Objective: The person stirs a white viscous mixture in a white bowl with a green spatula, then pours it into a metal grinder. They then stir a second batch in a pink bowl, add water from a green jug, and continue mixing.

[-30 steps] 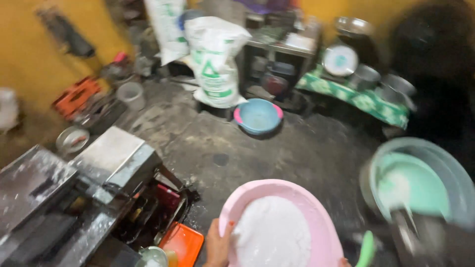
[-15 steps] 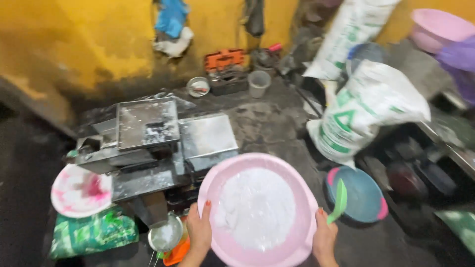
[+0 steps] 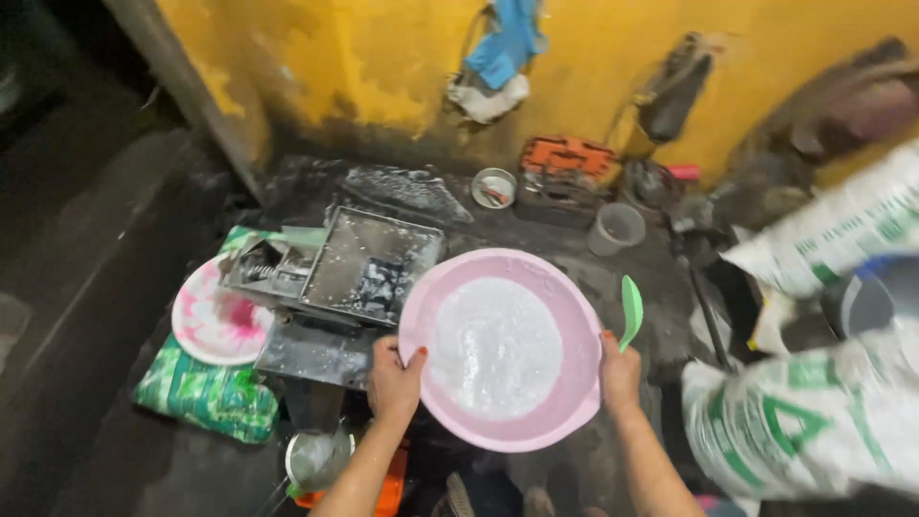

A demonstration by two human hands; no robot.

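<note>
I hold a large pink plastic basin point(image 3: 565, 297) in front of me, filled with wet white batter point(image 3: 495, 347). My left hand point(image 3: 395, 379) grips its left rim with the thumb over the edge. My right hand point(image 3: 620, 373) grips the right rim and also pinches a green plastic scoop point(image 3: 631, 309) that sticks up past the basin. Just left of the basin stands a grey metal machine with an open square hopper point(image 3: 369, 265), dusted with white.
A pink-stained white plate point(image 3: 219, 322) rests on a green patterned sack point(image 3: 203, 394) at the left. White printed sacks point(image 3: 814, 421) stand at the right. A small metal bowl point(image 3: 494, 187), an orange crate point(image 3: 567, 158) and a grey cup point(image 3: 616, 228) sit near the yellow wall.
My view has swung left from the sacks and blue bowl toward the metal machine and yellow wall. The basin stays in both hands and now sits next to the hopper.
</note>
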